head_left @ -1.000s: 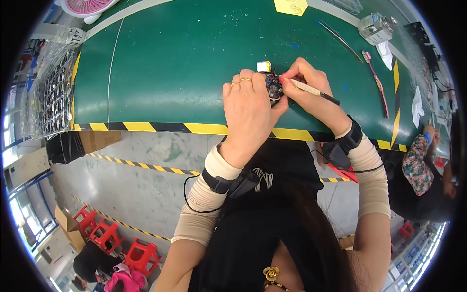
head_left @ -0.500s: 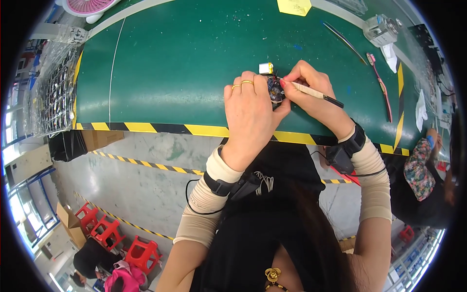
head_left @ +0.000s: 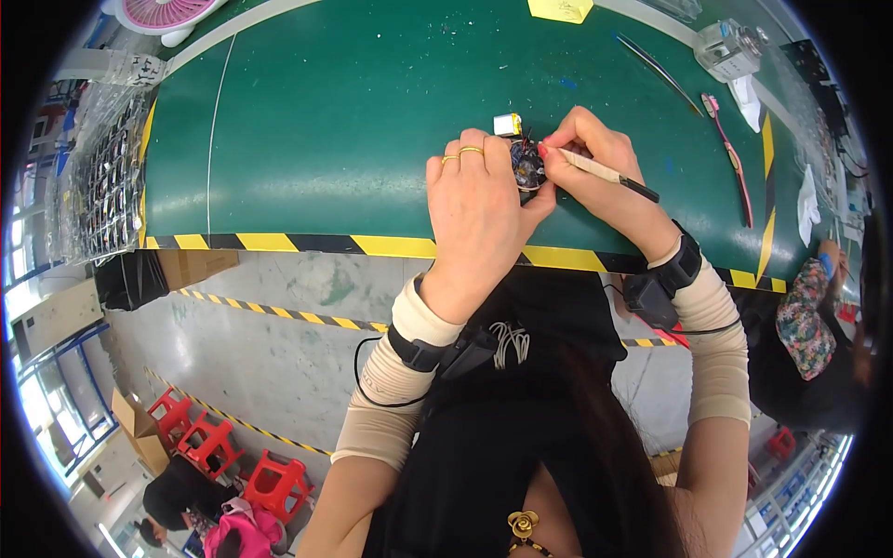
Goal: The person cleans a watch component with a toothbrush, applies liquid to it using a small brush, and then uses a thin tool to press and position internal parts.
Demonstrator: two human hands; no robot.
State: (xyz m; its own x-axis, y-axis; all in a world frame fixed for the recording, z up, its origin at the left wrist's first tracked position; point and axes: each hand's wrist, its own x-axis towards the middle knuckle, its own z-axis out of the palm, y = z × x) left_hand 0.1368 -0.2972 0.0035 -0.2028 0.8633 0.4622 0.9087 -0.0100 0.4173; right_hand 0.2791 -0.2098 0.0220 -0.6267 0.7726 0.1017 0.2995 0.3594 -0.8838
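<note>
My left hand (head_left: 479,200) is wrapped round a small round dark electronic assembly (head_left: 529,169) on the green bench, thumb at its near side. Thin wires rise from its far edge. Just beyond it lies a small silver and yellow battery pack (head_left: 507,125). My right hand (head_left: 595,167) pinches a slim pen-like tool (head_left: 600,169), its shaft wrapped in pale tape and its rear end black. The tool's tip meets or hovers at the assembly's right edge; the fingers hide the exact contact.
Right of my hands lie a pink toothbrush (head_left: 731,163) and tweezers (head_left: 659,70). A clear bottle (head_left: 730,51) stands at the back right, a yellow note (head_left: 561,9) at the far edge. Gridded trays (head_left: 112,177) are stacked left. A co-worker's sleeve (head_left: 806,321) is at far right.
The tool and my right fingers have shifted very slightly at the assembly's right edge. More of the assembly's face now shows. My left hand keeps its hold.
</note>
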